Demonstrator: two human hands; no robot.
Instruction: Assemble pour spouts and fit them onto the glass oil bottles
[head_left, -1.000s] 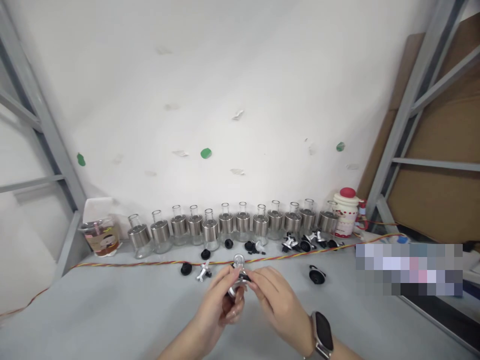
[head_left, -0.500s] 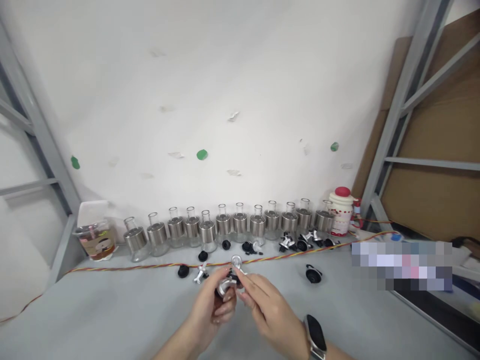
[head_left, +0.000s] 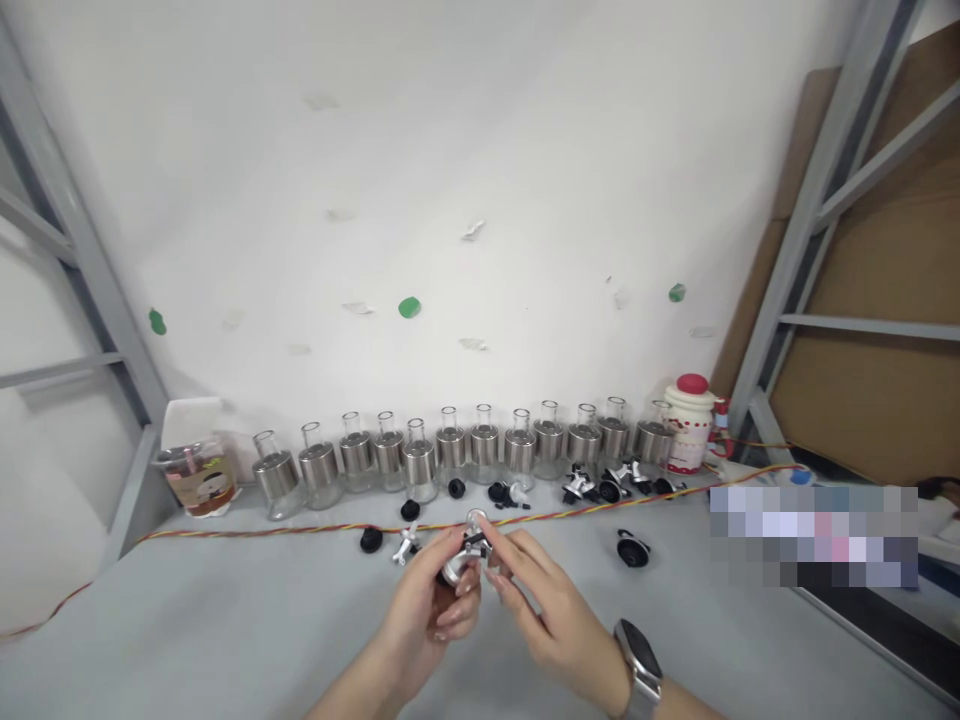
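Above the front of the table, my left hand (head_left: 431, 600) is closed around a silver and black bottle pour spout (head_left: 459, 568), with the thumb on top and the fingers curled beneath. My right hand (head_left: 555, 610) has its fingers stretched out and apart. Its index fingertip rests at the spout's shiny upper end, while the other fingers stay off to the right. Part of the spout is hidden by my fingers. Just beyond the left hand lie a loose silver spout piece (head_left: 406, 545) and a black stopper (head_left: 371, 540).
Several glass bottles (head_left: 321, 463) with metal collars line the wall. More spout parts (head_left: 577, 486) lie before them, with a black cap (head_left: 634, 549) at right. A red-yellow cable (head_left: 300, 531) crosses the table. A cup (head_left: 201, 480) and a white jar (head_left: 688, 425) flank the bottles.
My right hand's fingers have opened out and shifted slightly right, leaving the index fingertip at the spout. The left hand keeps its hold. The view has moved slightly.
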